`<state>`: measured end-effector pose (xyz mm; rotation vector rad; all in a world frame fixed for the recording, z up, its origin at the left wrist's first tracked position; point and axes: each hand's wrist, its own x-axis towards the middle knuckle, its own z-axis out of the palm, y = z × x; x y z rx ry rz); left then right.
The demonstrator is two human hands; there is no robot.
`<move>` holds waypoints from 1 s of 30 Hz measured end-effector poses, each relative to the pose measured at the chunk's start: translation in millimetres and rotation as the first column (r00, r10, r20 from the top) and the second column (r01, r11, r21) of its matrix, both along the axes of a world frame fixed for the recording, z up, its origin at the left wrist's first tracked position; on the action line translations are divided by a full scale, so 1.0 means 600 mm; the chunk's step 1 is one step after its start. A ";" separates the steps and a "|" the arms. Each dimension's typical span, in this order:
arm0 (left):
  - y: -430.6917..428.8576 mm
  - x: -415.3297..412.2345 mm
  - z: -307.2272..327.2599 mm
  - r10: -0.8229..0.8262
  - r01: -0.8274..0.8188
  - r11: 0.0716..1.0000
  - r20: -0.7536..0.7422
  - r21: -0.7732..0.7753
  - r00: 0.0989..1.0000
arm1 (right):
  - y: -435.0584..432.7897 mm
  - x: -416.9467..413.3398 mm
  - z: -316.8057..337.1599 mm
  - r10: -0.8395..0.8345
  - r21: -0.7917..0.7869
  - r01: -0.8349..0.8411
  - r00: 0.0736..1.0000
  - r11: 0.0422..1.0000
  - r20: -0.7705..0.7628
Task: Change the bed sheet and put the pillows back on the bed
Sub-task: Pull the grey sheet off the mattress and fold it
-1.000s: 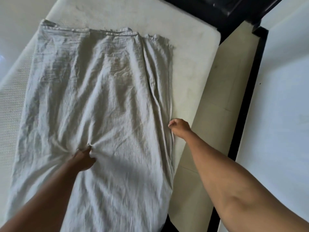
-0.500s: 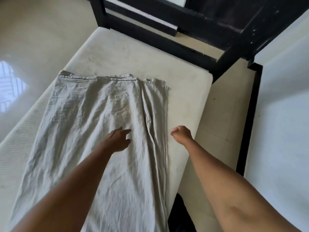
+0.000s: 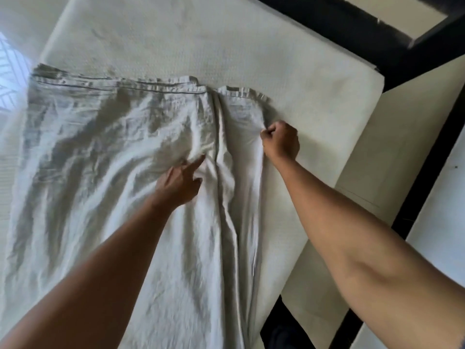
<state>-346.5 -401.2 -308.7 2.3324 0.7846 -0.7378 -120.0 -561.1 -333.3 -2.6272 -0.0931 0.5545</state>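
Observation:
A wrinkled pale grey bed sheet point(image 3: 100, 152), still folded lengthwise, lies along the bare cream mattress point(image 3: 226, 41). Its hemmed far edge stops short of the mattress end. My left hand point(image 3: 180, 181) rests on the sheet near a long fold, fingers mostly extended and the index finger pointing forward. My right hand point(image 3: 280, 142) is curled into a fist and pinches the sheet's right edge close to the far corner. No pillows are in view.
A black bed frame point(image 3: 352, 34) runs along the far end and the right side of the mattress. Pale floor tiles point(image 3: 392, 137) show to the right, beside a white surface point(image 3: 442, 222). Glossy floor with a window reflection lies at the left.
Both hands have moved farther up the sheet toward its hemmed end. The right hand keeps its hold on the right edge; the left hand slid forward along the fold.

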 end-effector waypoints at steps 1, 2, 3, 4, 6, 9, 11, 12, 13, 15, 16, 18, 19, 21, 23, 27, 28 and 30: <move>0.006 0.002 0.004 0.063 -0.064 0.998 0.041 0.013 0.997 | -0.001 -0.004 0.001 -0.073 0.024 0.073 0.997 0.997 0.015; 0.016 0.005 0.008 0.120 -0.121 0.992 0.056 0.018 0.991 | 0.002 -0.006 0.005 -0.175 0.055 0.173 0.983 0.983 0.046; 0.023 0.008 0.010 0.146 -0.147 0.989 0.041 0.009 0.988 | 0.004 -0.007 0.009 -0.272 0.093 0.264 0.957 0.960 0.096; 0.029 0.010 0.012 0.137 -0.137 0.990 0.009 -0.010 0.990 | 0.009 -0.007 0.013 -0.302 0.147 0.280 0.940 0.949 0.158; 0.031 0.011 0.014 0.075 -0.079 0.994 -0.067 -0.073 0.995 | 0.028 -0.018 0.015 -0.169 0.244 0.115 0.962 0.963 0.213; 0.027 0.010 0.002 0.083 -0.095 0.990 -0.107 -0.107 0.991 | 0.092 -0.049 0.004 0.103 0.339 -0.088 0.994 0.937 -0.026; 0.019 0.010 -0.003 0.133 -0.140 0.986 -0.076 -0.087 0.988 | 0.135 -0.060 -0.004 0.147 0.344 -0.059 0.960 0.937 -0.237; 0.014 0.012 0.000 0.163 -0.166 0.984 -0.037 -0.070 0.986 | 0.152 -0.059 -0.008 0.130 0.355 -0.022 0.951 0.935 -0.281; 0.008 0.014 0.006 0.200 -0.199 0.979 0.016 -0.043 0.980 | 0.163 -0.055 -0.011 0.089 0.380 0.041 0.944 0.924 -0.319; -0.002 0.019 0.023 0.306 -0.313 0.949 0.149 0.029 0.940 | 0.170 -0.043 -0.018 -0.035 0.409 0.184 0.937 0.894 -0.346; -0.006 0.023 0.031 0.360 -0.379 0.924 0.218 0.052 0.907 | 0.166 -0.036 -0.019 -0.119 0.408 0.259 0.934 0.876 -0.338; -0.011 0.029 0.038 0.434 -0.471 0.881 0.316 0.048 0.844 | 0.154 -0.031 -0.020 -0.274 0.437 0.457 0.866 0.775 -0.419; -0.013 0.031 0.038 0.450 -0.490 0.871 0.339 0.039 0.826 | 0.150 -0.028 -0.027 -0.291 0.456 0.537 0.813 0.710 -0.504; -0.014 0.034 0.033 0.443 -0.482 0.876 0.344 0.030 0.828 | 0.138 -0.022 -0.055 -0.238 0.475 0.569 0.772 0.671 -0.589; -0.015 0.036 0.021 0.401 -0.426 0.905 0.325 0.006 0.856 | 0.131 -0.012 -0.035 -0.180 0.499 0.478 0.828 0.723 -0.531; -0.021 0.042 0.003 0.325 -0.328 0.944 0.264 -0.034 0.908 | 0.100 0.026 -0.009 -0.282 0.364 0.296 0.955 0.883 -0.090; -0.024 0.043 0.002 0.313 -0.314 0.949 0.257 -0.037 0.915 | 0.087 0.033 -0.010 -0.288 0.331 0.279 0.957 0.902 -0.021; -0.034 0.038 0.006 0.296 -0.301 0.954 0.240 -0.016 0.925 | 0.066 0.044 -0.013 -0.289 0.304 0.263 0.957 0.915 0.041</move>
